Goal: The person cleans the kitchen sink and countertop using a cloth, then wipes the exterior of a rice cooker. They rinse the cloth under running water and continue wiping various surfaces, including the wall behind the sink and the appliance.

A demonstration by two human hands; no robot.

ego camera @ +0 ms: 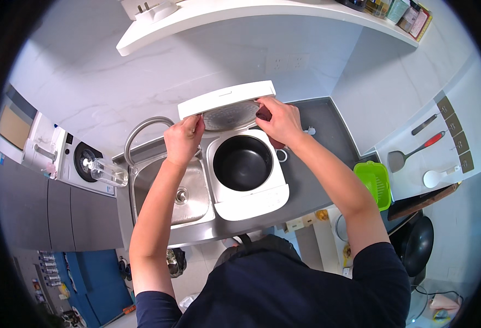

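Observation:
A white rice cooker stands on the counter with its lid raised. Its black inner pot sits inside, and no food shows in it. Under the lid is a round metal inner plate dotted with droplets or dimples. My left hand pinches the left edge of the lid by this plate. At the plate's right edge are the fingertips of my right hand. A dark red cloth is bunched in that hand, partly hidden by the fingers and palm.
Left of the cooker is a steel sink with a curved faucet. A clear pump bottle stands beside it. A green basket is at the right, below hanging utensils. A white shelf juts out above.

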